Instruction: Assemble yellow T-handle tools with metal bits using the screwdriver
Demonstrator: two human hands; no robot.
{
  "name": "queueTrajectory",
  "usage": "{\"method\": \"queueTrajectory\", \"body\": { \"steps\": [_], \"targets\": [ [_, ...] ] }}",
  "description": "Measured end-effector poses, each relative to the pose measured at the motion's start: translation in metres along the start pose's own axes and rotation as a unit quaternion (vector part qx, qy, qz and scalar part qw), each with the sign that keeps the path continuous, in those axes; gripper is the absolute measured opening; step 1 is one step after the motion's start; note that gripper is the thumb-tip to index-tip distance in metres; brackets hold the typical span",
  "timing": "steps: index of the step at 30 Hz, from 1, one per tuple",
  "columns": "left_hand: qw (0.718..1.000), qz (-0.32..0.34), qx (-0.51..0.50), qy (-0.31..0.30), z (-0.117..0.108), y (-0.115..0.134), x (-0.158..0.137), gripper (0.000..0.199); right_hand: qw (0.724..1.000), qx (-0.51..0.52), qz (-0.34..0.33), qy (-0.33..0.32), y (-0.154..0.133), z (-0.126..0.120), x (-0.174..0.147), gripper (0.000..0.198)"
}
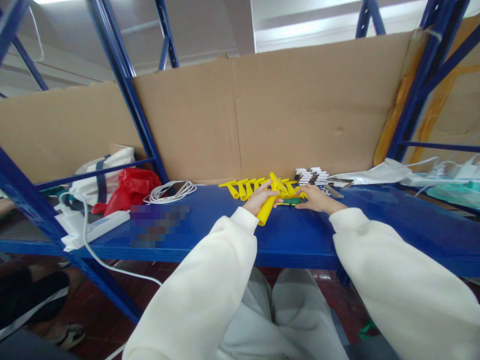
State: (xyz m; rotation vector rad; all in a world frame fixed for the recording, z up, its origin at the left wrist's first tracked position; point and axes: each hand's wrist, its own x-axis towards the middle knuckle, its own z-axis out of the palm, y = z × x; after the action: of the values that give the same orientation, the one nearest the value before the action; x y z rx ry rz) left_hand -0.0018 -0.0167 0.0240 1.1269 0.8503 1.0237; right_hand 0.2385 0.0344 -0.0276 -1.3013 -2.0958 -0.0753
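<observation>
While both cream-sleeved arms stretch forward over the blue shelf point(300, 235), the left hand point(259, 198) is closed around a yellow plastic handle point(267, 207), which slants from the fingers down toward the shelf's near edge, its lower end standing clear of the palm. Just right of that handle, the right hand point(317, 197) lies low on the shelf with its fingers stretched toward a small green-handled tool point(291, 201); the fingertips touch or nearly touch it, but whether they are pinched on it cannot be told from this view.

Directly behind the held handle lies a row of yellow handles point(245, 187), side by side and pointing toward the cardboard sheet point(285, 110) that backs the shelf. Right of the handle, just beyond the right hand, sits a stack of small black-and-white pieces point(312, 176), and next to it a flat grey metal piece point(332, 190). Farther right of the handle a crumpled white plastic bag point(378, 174) rests against the cardboard, with a white power strip point(465, 172) well beyond it.

Left of the handle a coiled white cable point(170, 191) lies on the shelf; farther left is a red plastic bag point(129, 190), then a white bag with dark straps point(101, 175) behind it. A second white power strip point(93, 227) lies near the shelf's front edge on that side, its cord hanging off below. Blue steel uprights point(127, 90) of the rack rise behind and to the left of the handle. Below the handle, under the shelf, the person's grey trousers point(288, 320) show.
</observation>
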Motion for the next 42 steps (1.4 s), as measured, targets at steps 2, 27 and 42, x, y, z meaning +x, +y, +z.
{"method": "queueTrajectory", "body": {
  "steps": [2, 27, 42],
  "targets": [
    [1.000, -0.003, 0.004, 0.000, 0.000, 0.000, 0.000, 0.087, 1.000, -0.021, -0.002, -0.023, 0.000, 0.000, 0.000, 0.033],
    [0.999, -0.019, 0.025, 0.031, -0.001, -0.003, 0.002, 0.087, 0.950, 0.300, 0.071, 0.050, -0.030, -0.015, 0.004, 0.031],
    [0.999, -0.031, 0.017, 0.038, -0.002, -0.005, 0.004, 0.091, 0.848, 0.392, 0.192, 0.300, -0.034, -0.038, 0.007, 0.045]
  ]
}}
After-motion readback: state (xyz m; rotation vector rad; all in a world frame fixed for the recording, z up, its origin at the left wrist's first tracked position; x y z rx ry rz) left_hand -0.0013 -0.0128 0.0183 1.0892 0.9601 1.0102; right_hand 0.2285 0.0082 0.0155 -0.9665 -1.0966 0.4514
